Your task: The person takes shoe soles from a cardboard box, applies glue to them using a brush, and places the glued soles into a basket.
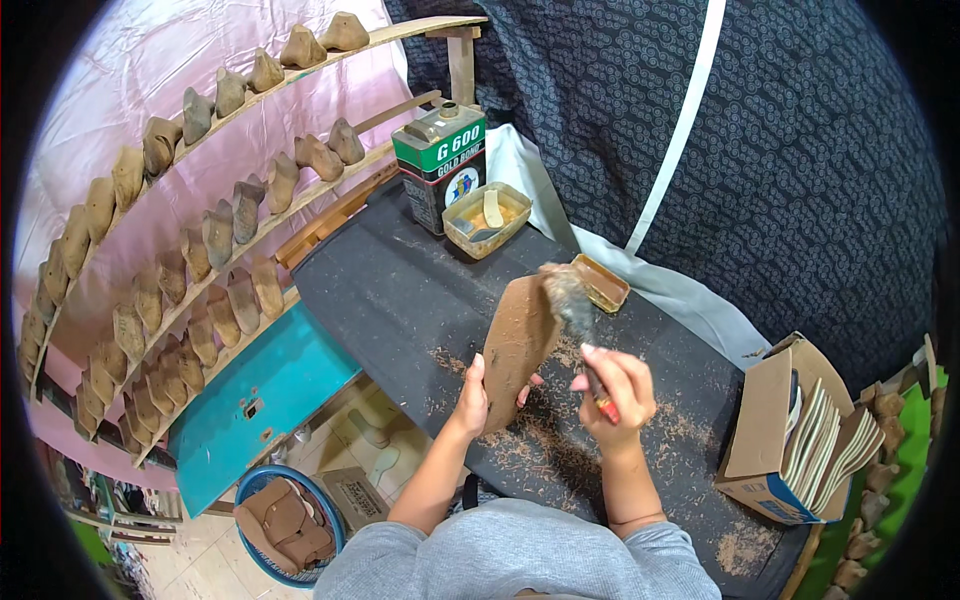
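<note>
My left hand [472, 402] grips the lower end of a brown sole-shaped piece [515, 335], thumb on one face and fingertips showing past its right edge. The piece stands tilted above the dark table. In my right hand [618, 395] is a brush [570, 300] with a dark, red-ended handle. Its grey, crusted head is blurred and overlaps the upper right edge of the piece; whether it touches is unclear. Just behind the brush lies a small tray [601, 284] with a brown inside.
Brown shavings [540, 450] litter the dark table [390, 290]. Farther back stand a green-and-black can [436, 165] and a plastic tub [487, 222]. A cardboard box [765, 435] of pale soles is at right. Shoe lasts [218, 232] line left shelves above a blue basket [338, 540].
</note>
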Tool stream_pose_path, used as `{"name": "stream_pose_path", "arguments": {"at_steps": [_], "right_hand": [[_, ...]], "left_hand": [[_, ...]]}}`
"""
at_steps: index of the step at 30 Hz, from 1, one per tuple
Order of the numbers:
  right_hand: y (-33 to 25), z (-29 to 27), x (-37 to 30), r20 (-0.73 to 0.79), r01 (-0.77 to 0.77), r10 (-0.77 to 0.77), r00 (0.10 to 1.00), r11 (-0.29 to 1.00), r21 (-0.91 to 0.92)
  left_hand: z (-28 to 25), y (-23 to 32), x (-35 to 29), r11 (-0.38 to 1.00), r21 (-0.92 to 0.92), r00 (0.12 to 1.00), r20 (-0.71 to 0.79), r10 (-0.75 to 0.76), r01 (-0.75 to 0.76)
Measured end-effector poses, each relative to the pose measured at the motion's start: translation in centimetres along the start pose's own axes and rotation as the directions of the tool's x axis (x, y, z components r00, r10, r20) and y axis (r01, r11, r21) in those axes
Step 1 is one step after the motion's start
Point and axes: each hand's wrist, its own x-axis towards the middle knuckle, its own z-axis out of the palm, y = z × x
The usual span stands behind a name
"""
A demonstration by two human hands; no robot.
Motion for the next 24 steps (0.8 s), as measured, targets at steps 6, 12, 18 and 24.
{"name": "stream_pose_path", "arguments": {"at_steps": [6,12,18,24], "right_hand": [[0.2,0.5,-0.7,0.108,0.078,-0.090,0.990,0.991,0.106],[0.9,0.2,0.4,0.022,-0.120,0.122,0.992,0.990,-0.081],[0.4,0.0,0.0,0.062,-0.034,0.031,0.998,0.998,0.050],[0.9,-0.8,0.1,0.213,0.011,-0.074,0.974,0.960,0.281]], "left_hand": [[0.9,0.3,-0.2,0.997,0.072,0.992,-0.125,-0.003,0.012],[-0.3,-0.1,0.1,0.999,0.049,1.000,-0.007,0.014,-0.013],[0.3,0.4,0.0,0.999,0.051,1.000,-0.024,0.000,0.001],[-0.4,0.8,0.2,0.998,-0.056,0.998,-0.062,0.015,-0.018]]}}
